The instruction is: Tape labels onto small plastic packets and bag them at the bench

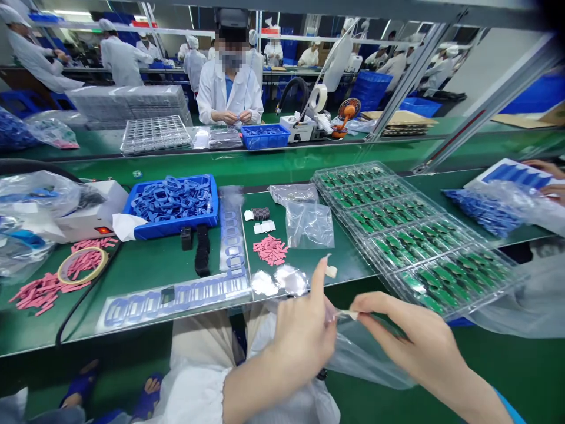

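The green tabletop (168, 265) spans the view, with clear trays of green circuit boards (415, 235) stacked at right, just past the right grip (410, 333). A blue crate (176, 228) of blue rubber frames sits left; pink pieces (270, 250) lie mid-table. A clear plastic bag (368, 353) hangs off the tabletop's near edge, clenched between left grip (300, 344) and right grip, which pinches a small white tab (352, 315).

Electronics assembly floor in a factory: long green conveyor workbenches (145, 265), rows of workers in white smocks and caps (121, 62), clear plastic trays of green circuit boards (410, 235), blue plastic parts bins (172, 203), aluminium bench framing (410, 76), overhead strip lights (70, 12).
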`<state>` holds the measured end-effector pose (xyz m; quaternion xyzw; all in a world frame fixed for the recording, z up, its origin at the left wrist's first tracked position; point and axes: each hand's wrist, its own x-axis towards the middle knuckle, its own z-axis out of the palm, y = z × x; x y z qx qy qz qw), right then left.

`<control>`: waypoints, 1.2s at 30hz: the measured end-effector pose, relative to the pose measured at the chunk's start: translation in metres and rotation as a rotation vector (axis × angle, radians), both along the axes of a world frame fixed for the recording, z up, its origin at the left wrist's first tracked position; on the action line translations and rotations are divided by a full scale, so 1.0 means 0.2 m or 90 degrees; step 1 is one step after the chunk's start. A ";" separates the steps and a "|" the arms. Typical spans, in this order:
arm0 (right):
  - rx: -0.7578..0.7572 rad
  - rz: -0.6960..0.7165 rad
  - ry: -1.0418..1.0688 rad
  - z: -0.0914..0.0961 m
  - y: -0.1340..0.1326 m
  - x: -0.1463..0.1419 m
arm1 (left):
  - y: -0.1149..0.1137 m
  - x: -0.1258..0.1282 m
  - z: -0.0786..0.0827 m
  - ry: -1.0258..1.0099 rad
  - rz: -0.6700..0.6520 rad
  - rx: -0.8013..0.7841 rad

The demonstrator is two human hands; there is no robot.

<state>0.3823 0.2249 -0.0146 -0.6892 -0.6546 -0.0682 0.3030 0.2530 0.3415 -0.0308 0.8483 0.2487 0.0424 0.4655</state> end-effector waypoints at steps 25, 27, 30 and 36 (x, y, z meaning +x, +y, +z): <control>-0.331 0.058 0.145 -0.30 0.04 0.39 | -0.23 0.18 -0.56 -0.248 0.175 -0.099; -0.343 0.059 0.180 -0.35 0.07 0.41 | -0.20 0.17 -0.55 -0.241 0.174 0.030; -0.341 0.053 0.199 -0.43 0.11 0.45 | -0.13 0.18 -0.52 -0.209 0.156 0.165; -0.310 0.036 0.192 -0.49 0.14 0.45 | -0.04 0.25 -0.50 -0.164 0.155 0.229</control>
